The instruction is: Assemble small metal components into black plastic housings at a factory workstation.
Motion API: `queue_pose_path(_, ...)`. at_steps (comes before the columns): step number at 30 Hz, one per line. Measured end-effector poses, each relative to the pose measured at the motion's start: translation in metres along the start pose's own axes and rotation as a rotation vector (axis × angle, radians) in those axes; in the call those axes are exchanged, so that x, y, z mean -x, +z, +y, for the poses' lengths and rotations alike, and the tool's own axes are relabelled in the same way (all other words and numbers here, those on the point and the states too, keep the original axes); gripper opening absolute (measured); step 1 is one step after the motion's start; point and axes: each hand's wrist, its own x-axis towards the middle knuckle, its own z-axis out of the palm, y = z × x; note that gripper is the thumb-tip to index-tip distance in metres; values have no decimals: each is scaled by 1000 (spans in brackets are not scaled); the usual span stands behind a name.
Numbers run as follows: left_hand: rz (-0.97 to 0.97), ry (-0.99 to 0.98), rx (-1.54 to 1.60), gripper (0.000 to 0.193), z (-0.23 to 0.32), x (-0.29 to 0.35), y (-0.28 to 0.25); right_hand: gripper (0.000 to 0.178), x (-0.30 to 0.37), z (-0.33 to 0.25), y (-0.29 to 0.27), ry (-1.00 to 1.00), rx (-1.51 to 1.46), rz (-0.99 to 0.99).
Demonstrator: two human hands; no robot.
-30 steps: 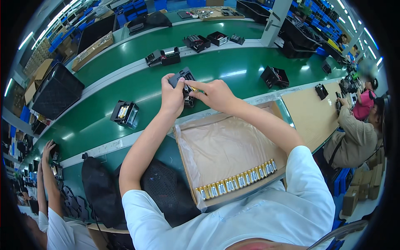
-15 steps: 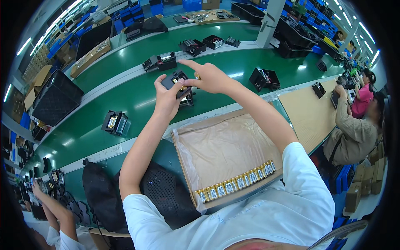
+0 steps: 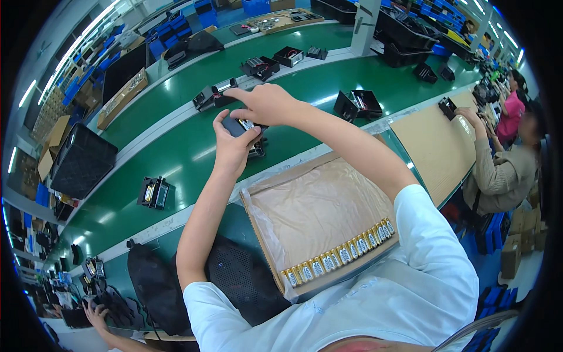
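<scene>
My left hand (image 3: 233, 146) is closed round a small black battery case (image 3: 237, 125) above the green conveyor belt. Metallic batteries show inside the case, partly hidden by my fingers. Right over it is my right hand (image 3: 268, 105), its index finger stretched to the left and the other fingers curled under. What those curled fingers hold, if anything, is hidden. Just below the case another black case (image 3: 257, 148) sits on the belt. In front of my body, a shallow cardboard box (image 3: 316, 205) lined with clear film has a row of gold and silver batteries (image 3: 340, 254) along its near edge.
On the belt are a black case with batteries (image 3: 153, 193) at left and an open black box (image 3: 358, 105) at right. More cases (image 3: 260, 67) stand on the far ledge. A black bag (image 3: 155, 287) lies left of the cardboard box. A co-worker (image 3: 501, 170) sits at right.
My right hand has shifted left over the case, and the gold battery glimpsed in its fingers is now hidden. The co-worker at right now reaches to a black case on the board.
</scene>
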Motion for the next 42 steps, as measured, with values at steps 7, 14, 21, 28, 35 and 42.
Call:
queue_pose_path(7,37,12,-70,76,3,0,0,43,2,9,5,341,-499,-186)
queue_pose_path(14,73,77,-373,70,2,-2,-4,48,26,12,16,301,-656,-117)
queue_pose_path(21,54,77,-1163,56,44,8,3,38,67,44,-19,137,606,57)
queue_pose_path(28,294,716,-2029,48,22,6,-16,20,111,74,-42,354,427,-229)
queue_pose_path(35,-206,499,-1288,37,12,9,28,33,121,26,-48,96,6,-142)
queue_pose_path(42,-331,176,-1000,21,14,19,17,26,228,-34,-111,331,271,-400)
